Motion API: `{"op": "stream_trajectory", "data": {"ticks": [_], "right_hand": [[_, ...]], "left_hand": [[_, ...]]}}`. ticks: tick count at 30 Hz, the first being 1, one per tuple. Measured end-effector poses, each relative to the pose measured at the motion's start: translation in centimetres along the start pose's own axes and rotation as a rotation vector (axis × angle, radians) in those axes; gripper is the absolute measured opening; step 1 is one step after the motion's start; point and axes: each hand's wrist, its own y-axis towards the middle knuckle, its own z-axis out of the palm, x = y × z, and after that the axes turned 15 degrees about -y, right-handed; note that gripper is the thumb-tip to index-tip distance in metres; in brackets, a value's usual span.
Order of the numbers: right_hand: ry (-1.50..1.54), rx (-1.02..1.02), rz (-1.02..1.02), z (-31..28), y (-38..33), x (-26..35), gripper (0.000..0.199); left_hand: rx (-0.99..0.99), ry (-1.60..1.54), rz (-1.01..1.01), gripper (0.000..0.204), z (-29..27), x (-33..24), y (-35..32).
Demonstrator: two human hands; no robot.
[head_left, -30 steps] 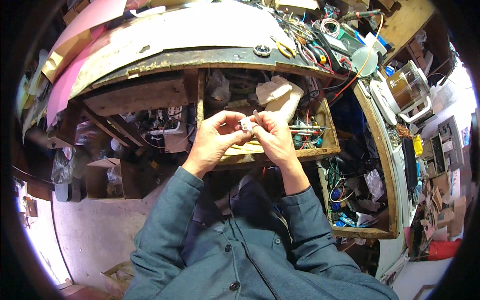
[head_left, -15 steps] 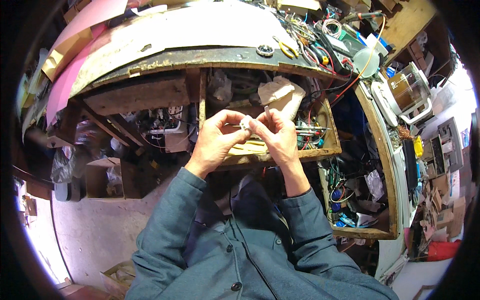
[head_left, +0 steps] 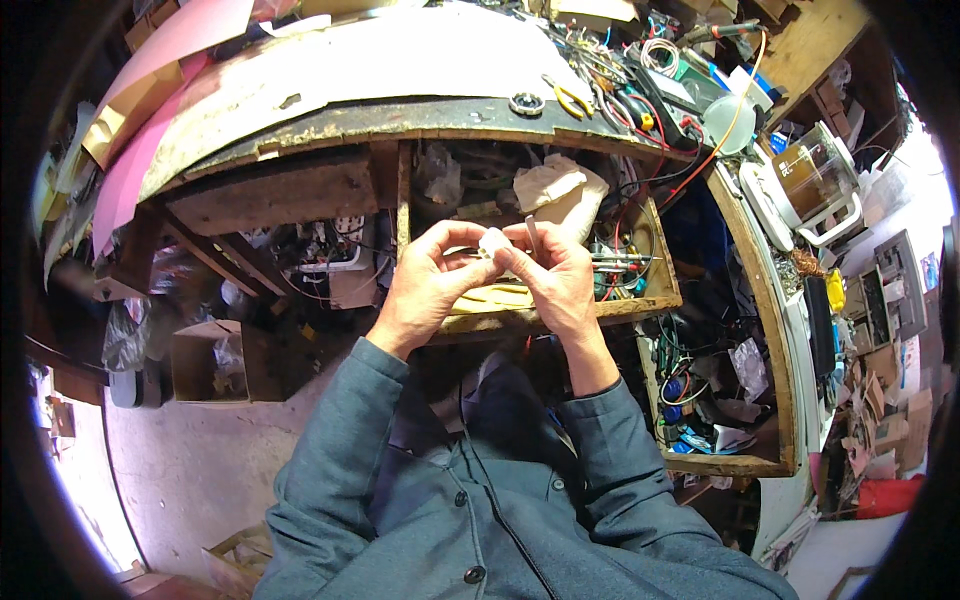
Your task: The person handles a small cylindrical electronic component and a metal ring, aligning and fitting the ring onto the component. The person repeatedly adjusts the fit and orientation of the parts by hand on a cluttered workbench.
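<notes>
Left side: a cardboard box (head_left: 205, 355) sits on the floor (head_left: 190, 470) below the table (head_left: 400, 75), well apart from the hands. A dark wooden shelf board (head_left: 270, 190) runs under the table's edge.

Left hand (head_left: 425, 285): raised over the open wooden drawer (head_left: 560, 315), fingers curled, thumb and forefinger pinched on the left side of a small white part (head_left: 492, 243).

Small white part: held between both hands, at fingertip level, above the drawer's front rail. Too small to give its shape or long axis with confidence; it looks slightly wider than tall. Both hands are touching it, so neither is nearer.

Right hand (head_left: 560, 280): fingers closed on the right side of the same part. A thin pale rod (head_left: 532, 232) stands nearly upright from this grip, pointing toward the table edge; whether it joins the part I cannot tell.

Room: the hands hang free in air. Below lies the drawer's clutter, with crumpled paper (head_left: 555, 190) just behind the fingertips and wires (head_left: 625, 265) to the right. Table edge lies close beyond the hands. Open space lies toward the body.

Far right: yellow-handled pliers (head_left: 568, 98) on the table, a clear plastic jug (head_left: 812, 175) on a white side counter (head_left: 790, 290).
</notes>
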Motion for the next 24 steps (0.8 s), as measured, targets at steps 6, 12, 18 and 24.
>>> {"op": "stream_trajectory", "data": {"ticks": [6, 12, 18, 24], "right_hand": [[0.069, 0.036, -0.021, -0.4, 0.2, 0.4, 0.028], [0.094, 0.063, 0.001, -0.6, 0.2, -0.3, 0.028], [0.154, 0.045, 0.04, -0.5, 0.0, -0.1, 0.026], [0.098, 0.04, 0.033, -0.7, 0.1, -0.8, 0.027]], "left_hand": [[0.006, -0.055, 0.021, 0.039, -0.2, 0.2, 0.0], [0.011, -0.09, 0.012, 0.038, -0.1, 0.1, -0.1], [0.0, -0.089, 0.003, 0.037, -0.4, 0.4, 0.0], [0.009, -0.084, -0.01, 0.04, -0.3, 0.3, 0.1]]}}
